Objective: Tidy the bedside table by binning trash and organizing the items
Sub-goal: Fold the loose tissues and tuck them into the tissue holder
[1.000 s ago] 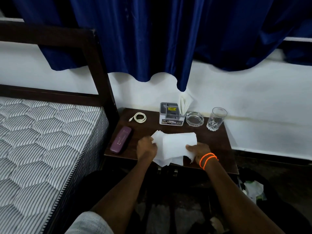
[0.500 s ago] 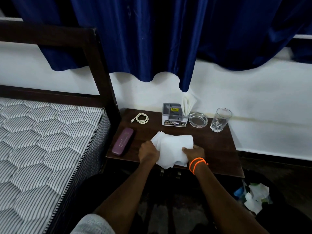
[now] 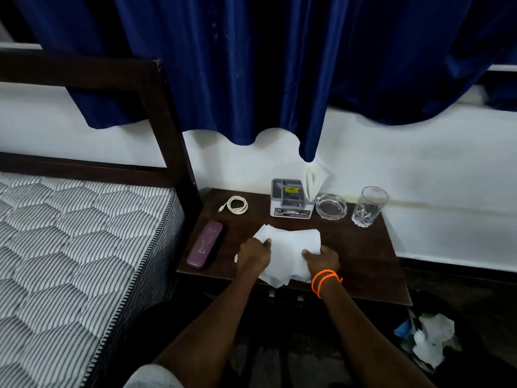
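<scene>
At the front edge of the tabletop [image 3: 363, 247] both hands are on the loose white tissues [image 3: 288, 247]: the left hand [image 3: 253, 253] pinches their left side, thumb on top, and the right hand [image 3: 321, 260] has its fingers curled over the right side. Over the last second the hands have drawn closer together and the sheets, spread wide before, are now bunched into a narrower pile whose lower corner hangs past the tabletop's front edge. That suggests the tissues are being gathered, either to stack neatly or to bin. Left of the hands lies the purple case [image 3: 205, 244], near the bed-side edge; the coiled cable [image 3: 236, 205], organiser box [image 3: 290, 202], ashtray [image 3: 331, 206] and glass [image 3: 369, 207] line the back. Bare tabletop lies to the right, and the bin [image 3: 428, 340] sits on the floor below that side, an unobstructed path.
</scene>
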Motion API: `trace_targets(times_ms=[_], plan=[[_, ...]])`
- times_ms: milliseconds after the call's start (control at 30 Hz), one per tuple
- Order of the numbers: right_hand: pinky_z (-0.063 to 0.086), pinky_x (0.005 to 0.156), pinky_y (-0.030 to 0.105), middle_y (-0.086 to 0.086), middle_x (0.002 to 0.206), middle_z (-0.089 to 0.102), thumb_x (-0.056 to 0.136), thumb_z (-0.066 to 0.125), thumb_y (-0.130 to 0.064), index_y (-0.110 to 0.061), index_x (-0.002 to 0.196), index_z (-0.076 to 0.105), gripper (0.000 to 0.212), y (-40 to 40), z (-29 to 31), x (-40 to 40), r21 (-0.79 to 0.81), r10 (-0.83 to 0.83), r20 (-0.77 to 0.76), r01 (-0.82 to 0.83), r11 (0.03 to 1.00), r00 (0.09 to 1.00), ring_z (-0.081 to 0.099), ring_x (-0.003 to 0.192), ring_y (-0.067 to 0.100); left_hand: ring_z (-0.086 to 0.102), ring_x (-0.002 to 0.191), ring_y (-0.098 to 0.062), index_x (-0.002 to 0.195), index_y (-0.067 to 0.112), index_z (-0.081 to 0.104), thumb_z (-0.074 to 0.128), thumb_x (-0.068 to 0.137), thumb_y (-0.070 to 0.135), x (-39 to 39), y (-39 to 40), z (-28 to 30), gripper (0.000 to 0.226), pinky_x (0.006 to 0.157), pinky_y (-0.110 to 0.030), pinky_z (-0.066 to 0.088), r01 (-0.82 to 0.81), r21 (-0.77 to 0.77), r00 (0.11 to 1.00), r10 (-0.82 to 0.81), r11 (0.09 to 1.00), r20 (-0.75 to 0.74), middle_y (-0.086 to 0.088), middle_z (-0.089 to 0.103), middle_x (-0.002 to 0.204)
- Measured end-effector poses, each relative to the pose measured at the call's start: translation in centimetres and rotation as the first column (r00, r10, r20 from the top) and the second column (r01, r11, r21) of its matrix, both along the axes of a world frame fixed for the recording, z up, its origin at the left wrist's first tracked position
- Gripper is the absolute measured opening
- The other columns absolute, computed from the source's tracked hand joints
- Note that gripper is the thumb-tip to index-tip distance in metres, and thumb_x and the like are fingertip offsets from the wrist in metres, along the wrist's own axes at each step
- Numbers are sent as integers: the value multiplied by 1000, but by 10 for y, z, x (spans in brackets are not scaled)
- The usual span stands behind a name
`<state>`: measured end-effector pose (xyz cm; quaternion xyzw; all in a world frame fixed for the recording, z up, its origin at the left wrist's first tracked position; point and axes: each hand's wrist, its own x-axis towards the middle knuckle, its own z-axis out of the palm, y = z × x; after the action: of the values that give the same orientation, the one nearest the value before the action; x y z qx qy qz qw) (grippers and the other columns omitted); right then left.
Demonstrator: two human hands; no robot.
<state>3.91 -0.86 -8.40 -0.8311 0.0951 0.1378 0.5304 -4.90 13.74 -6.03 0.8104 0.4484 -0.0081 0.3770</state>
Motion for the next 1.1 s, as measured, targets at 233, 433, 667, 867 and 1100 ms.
trace_targets(times_ms=[233, 433, 667, 867, 1100], plan=[[52, 74, 34, 9, 77, 68, 72, 85, -21, -11, 76, 69, 20, -5, 3, 4, -1, 68, 47, -68, 998, 997, 65, 79, 29, 59, 123, -28, 115, 7, 71, 69, 89, 36, 6, 1, -8, 38, 98, -31, 45, 168, 21, 985, -169, 985, 39, -11, 67, 127], [58, 79, 40, 12, 94, 73, 74, 84, -10, -9, 93, 70, 23, -13, 15, 8, 277, 24, 87, -48, 960, 996, 67, 80, 23, 45, 67, -19, 63, 10, 44, 71, 90, 20, 1, -1, 4, 40, 60, -30, 27, 144, 11, 933, -140, 989, 330, -5, 43, 64], [56, 87, 46, 19, 115, 71, 77, 68, 12, 0, 118, 63, 42, -23, 38, 18, 659, 304, -42, -203, 724, 952, 68, 101, 35, 58, 70, -11, 89, 6, 73, 71, 83, 38, 0, -1, 6, 33, 64, -36, 49, 203, -130, 827, -98, 971, 553, -12, 72, 80], [58, 85, 41, 18, 108, 74, 79, 69, 10, 2, 111, 69, 33, -22, 61, 27, 638, 312, 93, -297, 710, 945, 72, 97, 30, 69, 87, -10, 104, 9, 76, 75, 89, 16, 4, -4, 20, 16, 77, -29, 54, 219, -130, 794, -99, 967, 600, -5, 78, 99], [58, 79, 36, 9, 96, 75, 72, 73, 17, -7, 104, 69, 40, -24, 58, 27, 408, 409, 208, -459, 789, 888, 69, 87, 21, 73, 96, -10, 113, 19, 75, 92, 68, 20, 8, -8, 16, 48, 86, -25, 58, 227, -96, 791, -126, 969, 599, 4, 78, 107]])
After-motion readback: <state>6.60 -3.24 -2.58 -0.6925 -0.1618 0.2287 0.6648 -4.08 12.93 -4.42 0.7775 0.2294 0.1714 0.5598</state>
